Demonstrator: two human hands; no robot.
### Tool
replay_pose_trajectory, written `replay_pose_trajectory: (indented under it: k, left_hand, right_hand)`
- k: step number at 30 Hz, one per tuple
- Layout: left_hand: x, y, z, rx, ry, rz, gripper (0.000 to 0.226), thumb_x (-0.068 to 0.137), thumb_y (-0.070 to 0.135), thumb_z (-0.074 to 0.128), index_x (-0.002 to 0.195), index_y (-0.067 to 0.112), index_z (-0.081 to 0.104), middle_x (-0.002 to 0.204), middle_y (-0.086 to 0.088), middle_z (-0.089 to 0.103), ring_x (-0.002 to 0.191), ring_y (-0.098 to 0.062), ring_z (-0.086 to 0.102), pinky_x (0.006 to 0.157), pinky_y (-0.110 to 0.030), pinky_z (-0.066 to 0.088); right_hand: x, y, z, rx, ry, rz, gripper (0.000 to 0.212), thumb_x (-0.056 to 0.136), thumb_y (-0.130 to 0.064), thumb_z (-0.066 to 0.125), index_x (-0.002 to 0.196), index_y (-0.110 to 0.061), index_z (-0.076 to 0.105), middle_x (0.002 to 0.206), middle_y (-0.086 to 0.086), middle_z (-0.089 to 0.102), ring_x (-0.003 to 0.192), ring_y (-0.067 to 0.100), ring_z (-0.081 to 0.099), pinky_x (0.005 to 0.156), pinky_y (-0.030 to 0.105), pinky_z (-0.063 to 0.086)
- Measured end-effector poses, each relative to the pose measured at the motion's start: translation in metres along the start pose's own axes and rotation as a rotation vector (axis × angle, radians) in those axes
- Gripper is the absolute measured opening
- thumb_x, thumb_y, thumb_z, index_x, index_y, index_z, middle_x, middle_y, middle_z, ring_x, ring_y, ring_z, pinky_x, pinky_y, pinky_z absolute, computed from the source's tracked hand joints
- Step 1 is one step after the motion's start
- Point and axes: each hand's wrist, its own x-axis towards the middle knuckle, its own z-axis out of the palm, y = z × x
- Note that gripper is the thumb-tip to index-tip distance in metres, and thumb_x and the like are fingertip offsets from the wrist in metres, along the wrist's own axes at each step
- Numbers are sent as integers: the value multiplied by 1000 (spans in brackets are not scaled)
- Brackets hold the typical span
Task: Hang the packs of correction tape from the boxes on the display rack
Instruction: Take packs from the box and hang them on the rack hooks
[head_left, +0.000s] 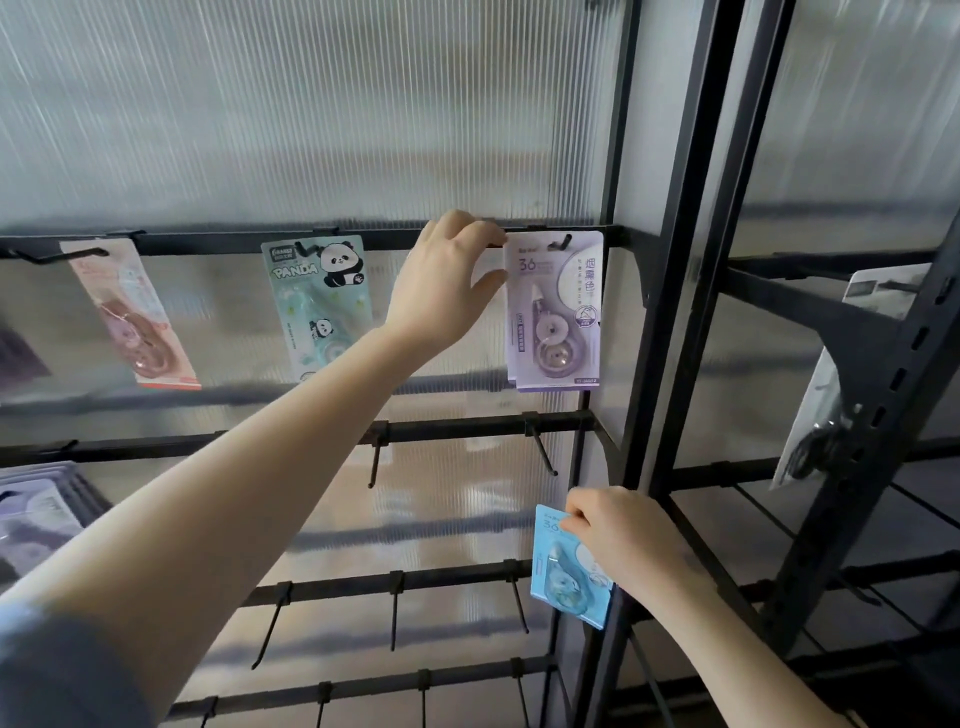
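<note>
Ribbed translucent panelling backs the black metal display rack (311, 241); the lilac carded correction-tape pack (558, 312), hung on a peg, is pinched at its top corner by the left hand (441, 280); below it, the blue carded pack (563, 566) is gripped by the right hand (618, 540); its hole should be squared to a free peg.

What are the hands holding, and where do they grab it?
The right hand pinches the blue pack at its top edge. The left hand pinches the purple pack by its upper left edge.
</note>
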Motion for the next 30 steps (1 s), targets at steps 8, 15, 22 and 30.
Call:
replay_pose_trajectory:
  k: [8, 15, 22, 30]
  left_hand:
    - [-71, -45, -41, 139, -82, -140, 34, 89, 24, 60, 122, 14, 56, 124, -8, 52, 117, -26, 44, 92, -34, 37]
    - [-140, -100, -101, 226, -96, -296, 32, 86, 23, 65, 116, 15, 61, 117, -7, 56, 110, -27, 48, 89, -35, 39]
    - [-240, -172, -178, 282, -51, -475, 31, 81, 19, 70, 111, 14, 64, 114, -8, 59, 108, -28, 51, 89, -39, 42]
    - [-347, -279, -263, 278, -73, -566, 29, 79, 18, 73, 107, 14, 66, 109, -8, 60, 101, -32, 53, 85, -40, 44]
  right_hand:
    - [14, -50, 8, 17, 18, -107, 27, 95, -38, 46, 75, -20, 46, 94, -6, 66, 68, 6, 54, 49, 11, 31]
    - [30, -117, 11, 17, -19, -209, 31, 95, -34, 47, 68, -22, 40, 85, -2, 62, 71, 17, 52, 46, 21, 24]
    - [30, -212, 29, 73, 53, -310, 24, 94, -39, 49, 86, -19, 61, 88, -6, 69, 70, 11, 56, 49, 16, 31]
    - [30, -358, 67, 99, 43, -321, 21, 93, -40, 51, 86, -22, 60, 84, -9, 65, 68, 7, 51, 50, 15, 30]
